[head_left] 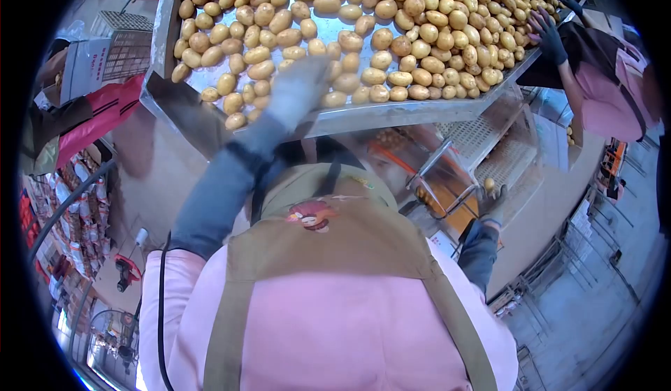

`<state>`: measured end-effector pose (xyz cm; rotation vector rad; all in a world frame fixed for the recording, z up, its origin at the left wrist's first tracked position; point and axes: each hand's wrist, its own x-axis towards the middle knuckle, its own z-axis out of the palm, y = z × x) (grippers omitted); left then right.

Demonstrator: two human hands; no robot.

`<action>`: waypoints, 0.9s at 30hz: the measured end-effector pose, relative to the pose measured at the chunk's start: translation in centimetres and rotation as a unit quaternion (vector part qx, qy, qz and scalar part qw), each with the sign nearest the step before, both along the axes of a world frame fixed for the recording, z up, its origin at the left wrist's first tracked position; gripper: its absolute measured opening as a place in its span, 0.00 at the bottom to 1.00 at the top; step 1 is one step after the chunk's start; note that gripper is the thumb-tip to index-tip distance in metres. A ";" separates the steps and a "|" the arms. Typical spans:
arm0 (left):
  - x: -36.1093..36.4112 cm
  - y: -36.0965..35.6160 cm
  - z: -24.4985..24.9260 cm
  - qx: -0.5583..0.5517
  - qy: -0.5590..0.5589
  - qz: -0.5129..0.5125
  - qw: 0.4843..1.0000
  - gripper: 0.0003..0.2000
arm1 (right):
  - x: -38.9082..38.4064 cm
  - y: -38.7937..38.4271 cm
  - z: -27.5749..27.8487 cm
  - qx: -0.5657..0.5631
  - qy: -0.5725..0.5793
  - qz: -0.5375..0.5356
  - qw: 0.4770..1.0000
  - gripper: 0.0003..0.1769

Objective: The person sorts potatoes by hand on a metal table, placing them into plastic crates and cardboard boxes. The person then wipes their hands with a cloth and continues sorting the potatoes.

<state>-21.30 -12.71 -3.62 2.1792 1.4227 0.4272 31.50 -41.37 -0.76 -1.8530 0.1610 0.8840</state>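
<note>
Many yellow-brown potatoes (447, 20) lie on a metal sorting table (335, 120) with a raised rim. My left hand (300, 87), in a pale glove, reaches over the near edge of the table among the potatoes. Motion smears its fingers, so I cannot see whether they grip one. Low on the right, beside the table, my gloved right hand (493, 208) has its fingers around a single potato (489, 183). Below the table, near that hand, are a light plastic crate (482, 139) and an orange-brown box (447, 199) with potatoes by it.
Another person's gloved hand (549, 36) rests at the potatoes on the table's right side. Stacked crates (129, 48) and a white carton (85, 66) stand at left. Filled sacks (80, 213) are piled farther down. A metal frame (433, 167) stands under the table.
</note>
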 end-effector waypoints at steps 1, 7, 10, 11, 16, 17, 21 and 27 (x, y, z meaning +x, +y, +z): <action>1.4 2.1 0.4 -0.018 0.058 -0.014 0.998 0.20 | 1.1 0.9 0.4 -0.046 -0.080 -0.002 0.996 0.24; 6.1 7.8 -0.7 -0.135 0.133 -0.008 0.982 0.14 | -18.1 20.9 4.6 0.002 -0.257 0.352 0.900 0.17; 3.6 6.9 0.4 -0.257 -0.111 0.095 0.955 0.14 | -23.2 29.3 -1.7 0.059 -0.541 0.576 0.610 0.20; 2.2 5.9 -2.4 -0.225 -0.217 0.119 0.942 0.13 | -25.5 31.3 -0.5 -0.017 -0.533 0.644 0.548 0.15; -1.8 0.7 1.1 -0.435 -0.510 0.320 0.670 0.12 | -27.9 35.3 -0.9 -0.079 -0.490 0.645 0.580 0.17; -2.4 0.4 1.1 -0.440 -0.441 0.308 0.719 0.12 | -27.6 33.9 -0.5 -0.007 -0.444 0.606 0.659 0.18; -1.8 0.1 0.5 -0.347 -0.283 0.248 0.859 0.16 | -24.3 23.3 0.9 0.151 -0.336 0.588 0.720 0.19; 3.6 5.0 -0.1 -0.034 0.007 -0.054 0.998 0.24 | -11.5 6.1 -1.9 0.067 0.256 0.174 0.949 0.19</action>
